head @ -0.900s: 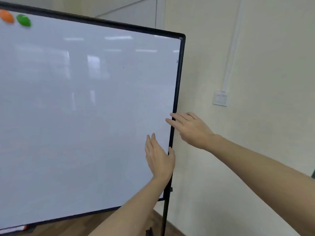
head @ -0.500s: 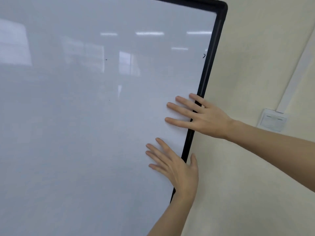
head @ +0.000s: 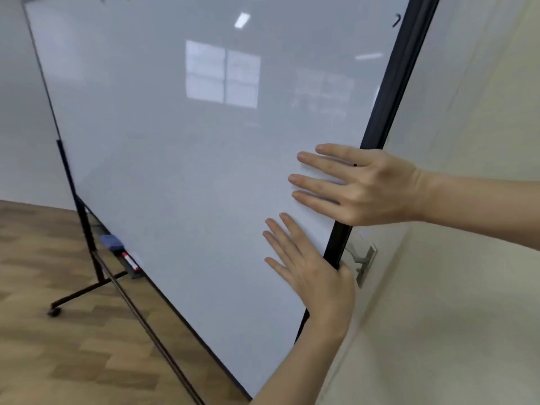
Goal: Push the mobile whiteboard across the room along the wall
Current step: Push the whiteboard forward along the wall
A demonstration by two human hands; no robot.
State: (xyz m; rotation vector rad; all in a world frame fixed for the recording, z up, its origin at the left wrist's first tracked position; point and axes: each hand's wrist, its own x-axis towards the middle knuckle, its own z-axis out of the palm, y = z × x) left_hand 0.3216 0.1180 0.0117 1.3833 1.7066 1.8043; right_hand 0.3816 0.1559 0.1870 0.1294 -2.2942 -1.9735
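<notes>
Whiteboard (head: 190, 156): large glossy white panel, thin black frame, blank but for reflected ceiling lights and a window; black wheeled stand, one caster (head: 54, 312) on the wood-pattern floor (head: 43, 361). Position: near edge close beside the cream wall (head: 467, 287), just in front of a wall socket (head: 363, 260). Open floor lies left of the stand. Tray (head: 133, 271) along the bottom edge: blue eraser (head: 112, 241), red-capped marker (head: 130, 261). Left hand (head: 312, 276): fingers spread flat on the panel, thumb hooked round the frame edge. Right hand (head: 362, 185): above it, fingers extended flat on the panel, palm across the frame.
</notes>
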